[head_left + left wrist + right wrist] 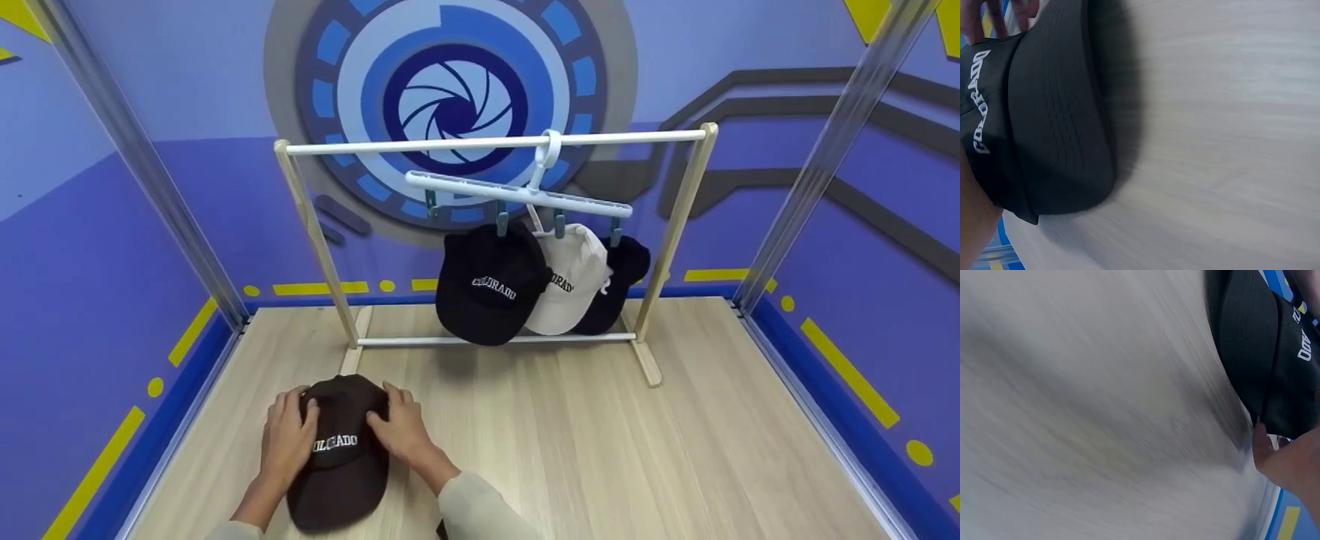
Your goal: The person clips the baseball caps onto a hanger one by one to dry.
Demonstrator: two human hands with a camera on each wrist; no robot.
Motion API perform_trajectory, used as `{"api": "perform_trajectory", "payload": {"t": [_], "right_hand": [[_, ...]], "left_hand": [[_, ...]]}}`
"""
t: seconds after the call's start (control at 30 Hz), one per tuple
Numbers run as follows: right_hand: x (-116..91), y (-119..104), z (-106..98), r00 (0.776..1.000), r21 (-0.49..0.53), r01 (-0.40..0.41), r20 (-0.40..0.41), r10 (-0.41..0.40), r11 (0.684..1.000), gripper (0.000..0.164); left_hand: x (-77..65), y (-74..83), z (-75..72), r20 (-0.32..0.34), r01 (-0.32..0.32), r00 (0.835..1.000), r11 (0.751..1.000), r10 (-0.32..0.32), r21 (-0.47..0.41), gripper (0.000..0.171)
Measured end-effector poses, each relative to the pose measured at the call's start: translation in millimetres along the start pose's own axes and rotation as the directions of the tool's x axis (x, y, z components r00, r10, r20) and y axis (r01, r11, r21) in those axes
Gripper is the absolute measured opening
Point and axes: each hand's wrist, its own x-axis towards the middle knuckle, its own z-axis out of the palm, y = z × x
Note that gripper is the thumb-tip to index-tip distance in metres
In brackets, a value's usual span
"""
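Note:
A dark brown baseball cap (339, 409) with white COLORADO lettering is at the front left of the table, its brim toward the person. My left hand (287, 439) holds its left side, thumb on the front and partly over the first letter. On the opposite side my right hand (403, 427) grips the crown, thumb in front. In the left wrist view the cap's brim (1058, 112) stands out over the table, casting a shadow. The right wrist view shows my right hand (1292, 461) at the cap's edge; fingers behind the cap are hidden.
A wooden rack (319, 232) stands at the back. From its white top rail (420, 144) hangs a tilted clip hanger (517, 193). Its clips hold a black cap (487, 300), a white cap (562, 300) and a dark cap (626, 270); the leftmost clip (431, 204) holds nothing. Patterned walls enclose the table.

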Motion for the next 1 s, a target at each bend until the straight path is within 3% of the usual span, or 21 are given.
{"api": "perform_trajectory", "payload": {"t": [0.47,0.77,1.0], "right_hand": [[4.0,-1.2,-6.2,0.996,-0.029,0.055,0.071,-0.053,0.998,0.063],[5.9,-1.3,-8.1,0.993,-0.007,0.072,0.093,-0.071,0.997,0.065],[4.6,2.6,-5.5,0.993,0.009,0.084,0.078,-0.085,0.996,0.062]], "left_hand": [[-1.8,-2.8,14.0,0.119,-0.073,0.99,0.997,0.071,0.015,0.054],[-3.2,-1.6,15.5,0.181,-0.014,0.983,0.999,0.023,-0.049,0.052],[-9.3,0.1,17.6,0.129,-0.041,0.99,0.997,0.049,-0.062,0.048]]}}
